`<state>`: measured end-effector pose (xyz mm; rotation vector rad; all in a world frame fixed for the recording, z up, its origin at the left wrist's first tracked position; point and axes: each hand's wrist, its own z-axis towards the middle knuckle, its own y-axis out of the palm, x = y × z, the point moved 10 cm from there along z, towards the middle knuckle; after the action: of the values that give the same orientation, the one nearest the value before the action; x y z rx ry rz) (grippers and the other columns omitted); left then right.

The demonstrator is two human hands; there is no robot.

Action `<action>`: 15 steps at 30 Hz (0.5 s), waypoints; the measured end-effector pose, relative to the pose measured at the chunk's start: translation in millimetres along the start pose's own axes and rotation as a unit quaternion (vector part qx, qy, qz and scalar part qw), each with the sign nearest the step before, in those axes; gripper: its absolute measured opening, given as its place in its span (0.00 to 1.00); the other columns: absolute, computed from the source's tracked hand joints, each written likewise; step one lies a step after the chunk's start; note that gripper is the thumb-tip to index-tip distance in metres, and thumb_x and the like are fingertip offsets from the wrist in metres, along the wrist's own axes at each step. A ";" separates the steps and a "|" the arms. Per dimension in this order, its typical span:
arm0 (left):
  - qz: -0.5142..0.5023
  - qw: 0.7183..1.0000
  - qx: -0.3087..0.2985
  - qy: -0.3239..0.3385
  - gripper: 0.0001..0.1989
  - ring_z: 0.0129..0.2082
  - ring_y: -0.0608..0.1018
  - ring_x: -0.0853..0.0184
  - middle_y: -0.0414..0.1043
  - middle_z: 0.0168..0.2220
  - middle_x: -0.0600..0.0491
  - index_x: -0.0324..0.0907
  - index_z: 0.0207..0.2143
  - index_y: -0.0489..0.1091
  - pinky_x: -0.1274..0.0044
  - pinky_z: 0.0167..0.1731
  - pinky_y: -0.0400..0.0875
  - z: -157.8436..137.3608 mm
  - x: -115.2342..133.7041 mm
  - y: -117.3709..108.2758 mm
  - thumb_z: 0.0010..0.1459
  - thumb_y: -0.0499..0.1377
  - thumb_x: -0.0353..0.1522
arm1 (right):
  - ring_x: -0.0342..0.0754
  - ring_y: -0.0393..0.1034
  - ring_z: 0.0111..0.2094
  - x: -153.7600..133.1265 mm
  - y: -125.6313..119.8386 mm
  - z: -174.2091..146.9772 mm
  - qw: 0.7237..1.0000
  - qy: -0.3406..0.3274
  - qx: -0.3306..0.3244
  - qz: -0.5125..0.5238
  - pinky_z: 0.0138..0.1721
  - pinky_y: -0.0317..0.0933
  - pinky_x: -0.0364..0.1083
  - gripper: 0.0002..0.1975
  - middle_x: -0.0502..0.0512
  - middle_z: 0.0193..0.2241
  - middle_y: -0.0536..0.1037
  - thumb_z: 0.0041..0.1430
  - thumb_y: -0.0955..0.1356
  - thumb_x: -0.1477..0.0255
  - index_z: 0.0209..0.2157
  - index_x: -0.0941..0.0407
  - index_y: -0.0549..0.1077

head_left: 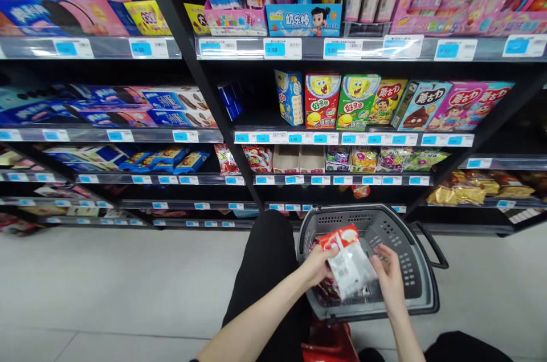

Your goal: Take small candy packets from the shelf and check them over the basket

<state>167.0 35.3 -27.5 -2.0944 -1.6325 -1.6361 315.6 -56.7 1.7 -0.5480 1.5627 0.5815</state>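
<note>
The left hand (317, 266) grips a pack (352, 271) above the basket (367, 312); whether the right hand (390, 273), fingers bent at its far edge, grips too, I cannot tell. Reddish packaging (328, 290) already lies inside the basket; this pack is not yet down.

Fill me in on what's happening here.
A person is handling a red-and-white packet over a gray shopping basket. Their left hand grips it by one side; their right hand is at the opposite edge, fingers loosely curled, though whether it touches is hard to tell. Some reddish packaging lies in the basket. In front stand store shelves with snack boxes and price labels.
</note>
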 end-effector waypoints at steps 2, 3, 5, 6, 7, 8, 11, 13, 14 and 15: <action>-0.072 0.996 0.038 0.033 0.19 0.32 0.75 0.60 0.73 0.35 0.45 0.37 0.40 0.67 0.66 0.30 0.71 3.2 6.7 -5.8 0.44 0.62 0.33 | 0.51 0.70 0.37 -0.6 21.2 -6.6 0.997 0.007 -0.066 0.040 0.35 0.66 0.48 0.31 0.60 0.47 0.68 0.38 0.72 0.64 0.46 0.52 0.63; -0.103 0.993 0.043 0.043 0.18 0.34 0.75 0.59 0.73 0.36 0.45 0.37 0.40 0.66 0.65 0.32 0.70 4.0 7.8 -6.7 0.45 0.62 0.32 | 0.52 0.71 0.38 -0.4 32.5 -11.0 0.993 0.016 -0.099 0.062 0.36 0.66 0.49 0.34 0.61 0.50 0.66 0.37 0.73 0.66 0.49 0.52 0.61; -0.154 0.986 0.046 0.045 0.17 0.37 0.75 0.59 0.72 0.38 0.45 0.37 0.40 0.66 0.66 0.37 0.70 4.6 5.3 -7.8 0.44 0.61 0.28 | 0.54 0.70 0.42 1.2 46.7 -17.6 0.986 0.038 -0.127 0.096 0.39 0.66 0.50 0.39 0.61 0.53 0.63 0.37 0.73 0.69 0.53 0.50 0.57; -0.173 0.983 0.046 0.041 0.17 0.39 0.74 0.60 0.72 0.39 0.45 0.36 0.40 0.66 0.67 0.39 0.69 4.6 2.8 -8.3 0.44 0.61 0.26 | 0.54 0.69 0.44 2.5 49.3 -18.8 0.985 0.048 -0.129 0.104 0.40 0.65 0.50 0.40 0.62 0.53 0.64 0.38 0.73 0.70 0.54 0.51 0.56; -0.184 0.982 0.042 0.032 0.18 0.40 0.74 0.60 0.71 0.39 0.44 0.36 0.40 0.66 0.68 0.40 0.68 4.5 0.4 -8.3 0.43 0.61 0.24 | 0.55 0.69 0.44 4.0 49.5 -18.7 0.985 0.056 -0.126 0.108 0.42 0.65 0.51 0.40 0.62 0.51 0.66 0.39 0.73 0.70 0.55 0.52 0.56; -0.185 0.982 0.036 0.022 0.20 0.40 0.74 0.60 0.71 0.40 0.44 0.36 0.40 0.66 0.69 0.41 0.68 4.4 -1.3 -8.2 0.41 0.61 0.22 | 0.55 0.69 0.44 5.3 48.0 -17.6 0.984 0.063 -0.123 0.110 0.43 0.64 0.52 0.40 0.63 0.49 0.68 0.39 0.73 0.70 0.55 0.53 0.55; -0.136 0.990 0.040 0.021 0.31 0.38 0.74 0.61 0.71 0.38 0.46 0.38 0.47 0.62 0.69 0.39 0.68 3.1 8.1 -14.3 0.36 0.62 0.18 | 0.55 0.69 0.44 7.5 37.6 -11.5 0.985 0.071 -0.118 0.108 0.45 0.62 0.53 0.40 0.62 0.46 0.72 0.40 0.73 0.69 0.56 0.55 0.56; -0.068 0.996 0.031 0.049 0.44 0.34 0.75 0.63 0.71 0.38 0.49 0.46 0.54 0.54 0.69 0.35 0.69 1.4 26.3 -16.3 0.34 0.63 0.17 | 0.54 0.67 0.46 6.5 29.7 -8.1 0.986 0.067 -0.117 0.103 0.47 0.61 0.52 0.38 0.62 0.47 0.71 0.41 0.72 0.69 0.55 0.55 0.57; -0.032 0.997 0.012 0.068 0.49 0.33 0.75 0.64 0.71 0.39 0.49 0.50 0.56 0.49 0.70 0.34 0.69 0.2 36.5 -13.7 0.33 0.63 0.18 | 0.54 0.67 0.47 5.5 27.4 -7.4 0.985 0.065 -0.122 0.099 0.47 0.61 0.52 0.37 0.61 0.48 0.71 0.42 0.72 0.69 0.55 0.54 0.58; 0.003 0.996 -0.015 0.084 0.51 0.33 0.75 0.64 0.71 0.40 0.49 0.52 0.57 0.47 0.70 0.34 0.69 -1.3 45.3 -8.8 0.31 0.64 0.18 | 0.53 0.66 0.47 4.3 26.3 -7.5 0.985 0.062 -0.131 0.093 0.48 0.60 0.52 0.36 0.61 0.49 0.70 0.43 0.72 0.69 0.55 0.54 0.58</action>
<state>155.4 69.8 0.8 -1.9135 -1.5579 -1.7891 292.5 -41.8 -1.1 -0.6490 1.6775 0.9182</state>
